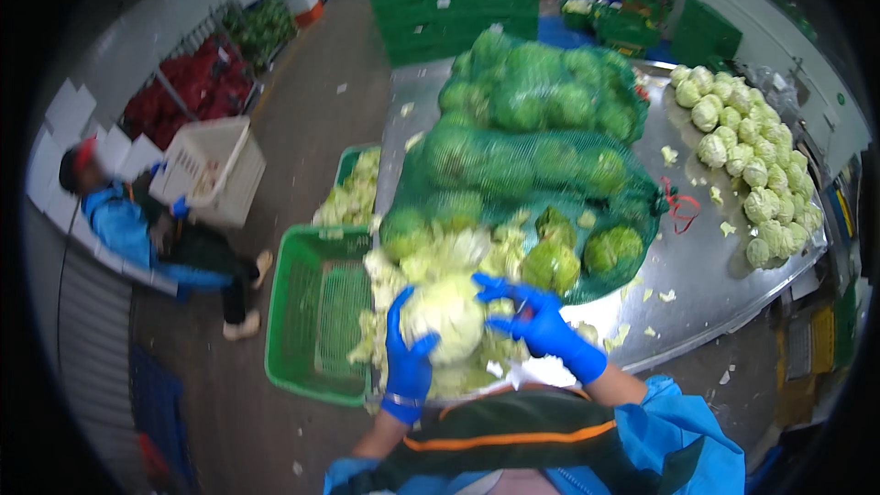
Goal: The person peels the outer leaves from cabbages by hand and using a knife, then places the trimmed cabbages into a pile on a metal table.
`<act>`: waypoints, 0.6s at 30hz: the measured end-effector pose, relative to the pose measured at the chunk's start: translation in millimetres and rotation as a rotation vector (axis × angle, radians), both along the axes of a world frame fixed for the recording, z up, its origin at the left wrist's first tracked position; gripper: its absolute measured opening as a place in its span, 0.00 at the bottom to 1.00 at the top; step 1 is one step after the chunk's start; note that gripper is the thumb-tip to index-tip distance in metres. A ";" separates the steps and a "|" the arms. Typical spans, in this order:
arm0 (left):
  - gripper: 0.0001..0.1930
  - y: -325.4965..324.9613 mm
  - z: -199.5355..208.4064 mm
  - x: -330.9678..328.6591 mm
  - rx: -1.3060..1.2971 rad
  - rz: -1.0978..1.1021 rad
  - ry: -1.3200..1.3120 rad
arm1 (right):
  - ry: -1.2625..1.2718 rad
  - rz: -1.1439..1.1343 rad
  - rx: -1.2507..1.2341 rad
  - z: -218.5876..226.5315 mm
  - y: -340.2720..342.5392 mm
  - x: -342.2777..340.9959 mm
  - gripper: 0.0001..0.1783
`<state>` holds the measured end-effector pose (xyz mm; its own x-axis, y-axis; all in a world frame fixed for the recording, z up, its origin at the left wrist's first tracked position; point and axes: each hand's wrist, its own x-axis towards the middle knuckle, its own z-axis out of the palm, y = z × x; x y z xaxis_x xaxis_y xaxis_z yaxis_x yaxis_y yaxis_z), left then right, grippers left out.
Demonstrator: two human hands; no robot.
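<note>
A pale, trimmed cabbage point(446, 319) is between my two blue-gloved hands at the near left of the metal table. My left hand point(408, 367) grips its left side, with the fingers stretched along it and the thumb across the front. At its right side is my right hand point(548, 325), index finger reaching toward the top. A small brownish thing shows among the right fingers, too little of it to name. Loose outer leaves point(390, 280) lie around the cabbage. Just beyond, untrimmed green cabbages point(550, 266) sit at the mouth of a green net sack point(550, 160).
A green plastic crate point(282, 312) stands left of the table, with a leaf-filled crate point(353, 188) behind it. Pale trimmed cabbages point(756, 151) are heaped along the table's right side. At left, a person point(124, 229) holds a white crate point(215, 165). Stacked green crates point(449, 0) stand beyond.
</note>
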<state>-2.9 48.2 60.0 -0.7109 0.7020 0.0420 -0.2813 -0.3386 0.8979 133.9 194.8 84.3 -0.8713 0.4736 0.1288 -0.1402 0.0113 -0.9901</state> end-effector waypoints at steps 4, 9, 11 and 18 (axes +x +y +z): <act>0.38 11.4 14.0 1.7 0.154 -0.055 -0.361 | -0.252 -0.145 -0.246 35.8 9.1 11.6 0.25; 0.39 19.6 18.5 2.8 0.250 -0.097 -0.360 | 0.054 -0.239 0.450 28.4 -15.3 -6.9 0.41; 0.39 19.6 24.0 -2.2 0.250 -0.104 -0.378 | 0.047 -0.225 0.538 36.7 -6.9 -13.3 0.34; 0.39 12.8 33.3 -2.9 0.118 0.032 -0.149 | -0.203 -0.414 0.180 21.3 18.2 -15.0 0.11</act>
